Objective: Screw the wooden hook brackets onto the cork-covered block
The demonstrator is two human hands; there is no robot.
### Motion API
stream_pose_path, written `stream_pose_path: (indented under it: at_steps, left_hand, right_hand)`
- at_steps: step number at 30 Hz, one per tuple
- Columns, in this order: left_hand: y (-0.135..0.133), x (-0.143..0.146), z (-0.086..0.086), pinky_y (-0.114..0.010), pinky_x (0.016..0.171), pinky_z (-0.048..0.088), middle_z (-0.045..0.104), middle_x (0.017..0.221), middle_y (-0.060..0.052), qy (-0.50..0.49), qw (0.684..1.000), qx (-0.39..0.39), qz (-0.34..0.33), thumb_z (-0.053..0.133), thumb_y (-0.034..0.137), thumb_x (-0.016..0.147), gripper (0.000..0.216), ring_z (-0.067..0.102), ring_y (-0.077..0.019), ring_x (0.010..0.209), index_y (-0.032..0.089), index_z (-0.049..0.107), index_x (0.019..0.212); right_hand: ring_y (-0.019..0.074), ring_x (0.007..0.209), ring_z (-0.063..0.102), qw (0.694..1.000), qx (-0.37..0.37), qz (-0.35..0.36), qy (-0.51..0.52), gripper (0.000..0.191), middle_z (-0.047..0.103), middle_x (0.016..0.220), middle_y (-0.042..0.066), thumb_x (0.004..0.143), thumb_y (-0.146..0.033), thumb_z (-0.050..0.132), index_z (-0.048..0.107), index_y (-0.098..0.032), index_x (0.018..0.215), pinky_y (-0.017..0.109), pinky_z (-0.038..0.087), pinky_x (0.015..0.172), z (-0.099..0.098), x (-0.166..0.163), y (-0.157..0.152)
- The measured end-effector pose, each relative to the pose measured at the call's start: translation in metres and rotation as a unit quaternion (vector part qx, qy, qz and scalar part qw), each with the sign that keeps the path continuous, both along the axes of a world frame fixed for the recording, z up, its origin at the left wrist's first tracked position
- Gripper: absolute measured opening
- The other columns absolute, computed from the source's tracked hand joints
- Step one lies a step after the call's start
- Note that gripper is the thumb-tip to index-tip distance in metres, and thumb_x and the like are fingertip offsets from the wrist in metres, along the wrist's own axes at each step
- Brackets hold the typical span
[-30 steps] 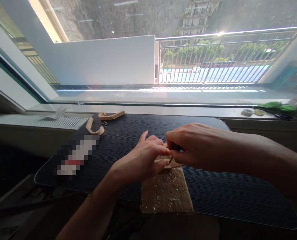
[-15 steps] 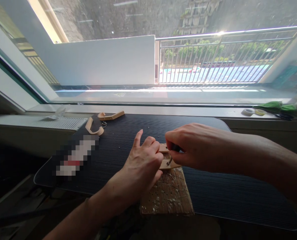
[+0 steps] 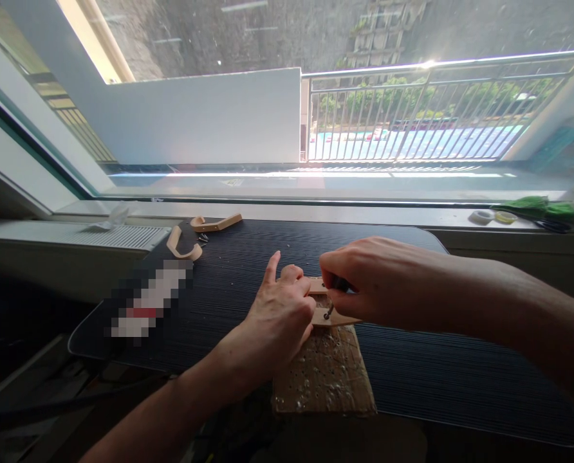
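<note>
Beyond, curved wood pieces point(image 3: 183, 247); left hand point(image 3: 280, 315) pins workpiece point(image 3: 345, 319), right hand point(image 3: 369, 283) maybe screwdriver point(image 3: 329, 312).

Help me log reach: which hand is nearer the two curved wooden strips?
Left. The left hand sits below-right of the strips; the right hand is farther right, beyond it.

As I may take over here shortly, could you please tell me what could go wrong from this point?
1. The small tool, gripped in the right hand, has its tip right beside the left hand holding the tan piece; a slip could jab it.
2. The cardboard pad seems to overhang the mat's near edge, so pressing might shift it.
</note>
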State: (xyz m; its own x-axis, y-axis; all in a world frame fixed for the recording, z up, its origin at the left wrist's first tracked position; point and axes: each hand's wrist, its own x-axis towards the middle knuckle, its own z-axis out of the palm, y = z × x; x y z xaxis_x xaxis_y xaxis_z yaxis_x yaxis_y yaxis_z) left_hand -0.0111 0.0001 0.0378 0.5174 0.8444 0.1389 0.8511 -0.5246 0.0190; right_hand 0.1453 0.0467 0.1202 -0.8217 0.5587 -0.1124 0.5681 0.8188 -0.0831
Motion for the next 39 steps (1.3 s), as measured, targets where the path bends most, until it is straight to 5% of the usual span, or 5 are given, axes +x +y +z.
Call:
stream_pose_path:
  at_steps: [12, 27, 39]
  left_hand:
    - [-0.001, 0.0, 0.003, -0.054, 0.106, -0.001, 0.057, 0.098, -0.005, -0.013, 1.0, -0.016, 0.004, 0.056, 0.027, 0.075, 0.021, 0.041, -0.0241, 0.106, 0.021, 0.062, 0.094]
    - [0.01, 0.004, -0.004, -0.055, 0.105, 0.006, 0.06, 0.089, -0.001, -0.102, 0.994, -0.039, -0.025, 0.055, 0.022, 0.076, 0.011, 0.046, -0.0202, 0.098, 0.024, 0.065, 0.08]
    - [0.011, 0.008, -0.008, -0.056, 0.104, 0.003, 0.062, 0.088, -0.001, -0.093, 0.995, -0.011, -0.022, 0.052, 0.025, 0.079, 0.014, 0.047, -0.0215, 0.098, 0.025, 0.065, 0.085]
  right_hand:
    - [0.0089, 0.051, 0.04, 1.0, -0.002, 0.017, 0.017, 0.021, 0.056, 0.06, 0.001, 0.078, -0.026, 0.045, 0.059, -0.016, 0.067, 0.024, 0.023, 0.051, 0.0, 0.0, 0.001]
    - [0.0088, 0.049, 0.04, 1.0, 0.007, -0.013, -0.01, 0.023, 0.056, 0.057, 0.001, 0.078, -0.03, 0.046, 0.062, -0.016, 0.068, 0.024, 0.023, 0.049, -0.001, -0.001, 0.003]
    - [0.0073, 0.049, 0.04, 0.997, -0.002, 0.056, 0.054, 0.015, 0.056, 0.058, -0.002, 0.077, -0.025, 0.049, 0.059, -0.018, 0.069, 0.023, 0.022, 0.046, -0.008, 0.008, 0.004]
